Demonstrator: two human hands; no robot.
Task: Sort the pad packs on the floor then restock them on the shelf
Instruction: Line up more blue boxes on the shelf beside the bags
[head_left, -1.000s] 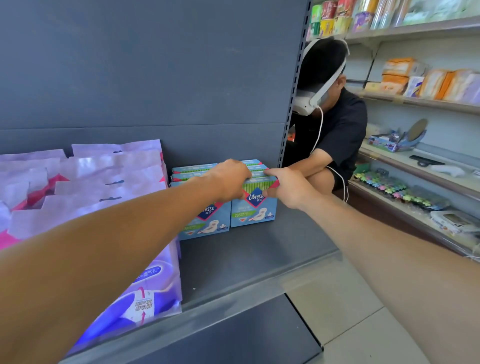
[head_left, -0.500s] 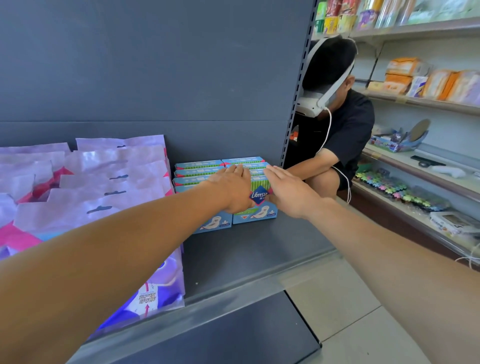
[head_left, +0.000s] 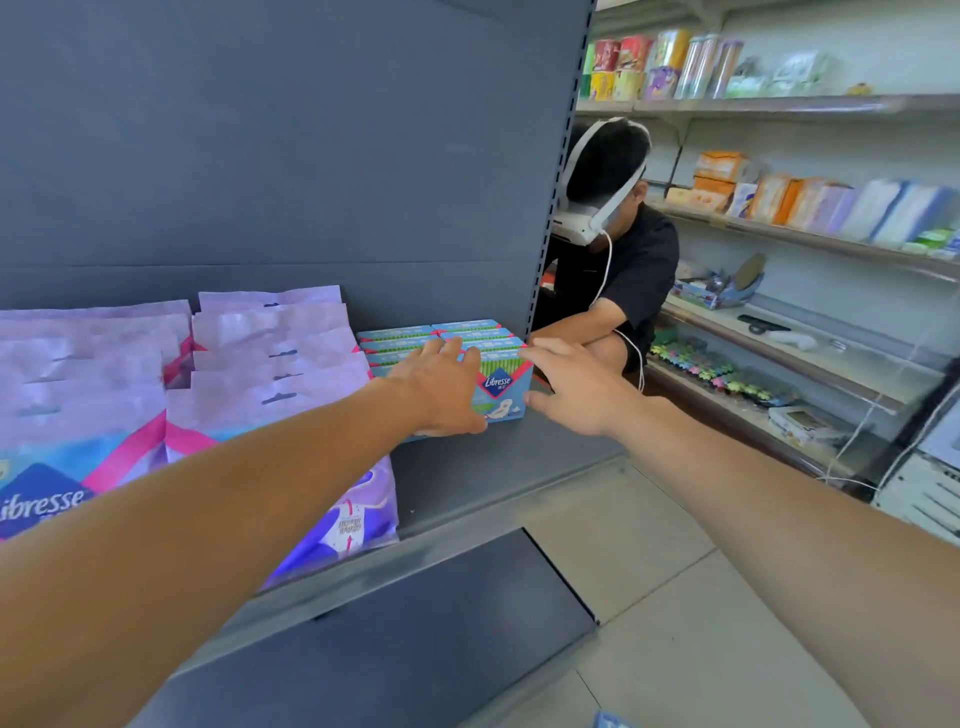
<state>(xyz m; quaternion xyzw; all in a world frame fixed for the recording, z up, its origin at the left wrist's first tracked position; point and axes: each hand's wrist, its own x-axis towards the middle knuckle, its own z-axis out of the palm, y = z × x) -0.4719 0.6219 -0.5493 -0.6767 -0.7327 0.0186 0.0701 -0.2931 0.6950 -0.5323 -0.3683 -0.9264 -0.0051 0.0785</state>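
Small blue and green Libresse pad boxes (head_left: 501, 382) stand in two rows at the back right of the grey shelf (head_left: 488, 483). My left hand (head_left: 441, 389) lies flat against the front of the boxes, fingers straight over their tops. My right hand (head_left: 571, 387) is spread beside the right front box, thumb near its lower corner, fingers reaching along its right side. Neither hand curls round a box. Large purple Libresse pad packs (head_left: 270, 364) stand in rows to the left, partly hidden by my left forearm.
A person in a black shirt with a white headset (head_left: 613, 249) crouches just behind the shelf's right upright. Stocked wall shelves (head_left: 810, 239) run along the right. Tiled floor (head_left: 639, 561) lies below, with a blue pack's corner (head_left: 610, 721) at the bottom edge.
Both hands let go of the front box and opened flat against it. The boxes now sit pushed back in their rows, and the view has shifted slightly.
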